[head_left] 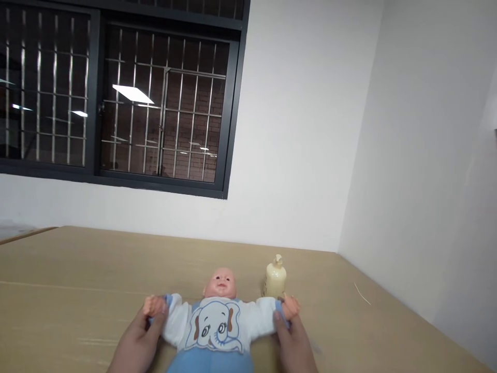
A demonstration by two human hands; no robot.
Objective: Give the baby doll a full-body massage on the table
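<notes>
A baby doll (217,326) lies face up on the table, its head toward the back wall. It wears a white top with an elephant print and light blue bottoms; its lower end is cut off by the frame. My left hand (137,339) grips the doll's arm at the left, around the blue cuff. Around the opposite cuff, my right hand (293,342) holds the doll's other arm. Both doll arms are stretched out sideways. Just behind the arm on the right stands a cream pump bottle (275,277), upright.
The wooden table (97,259) reaches to the white wall (295,129) at the back and the side wall on the right. A thin pale strip (362,293) lies near the right edge. A dark-framed barred window (163,103) is above.
</notes>
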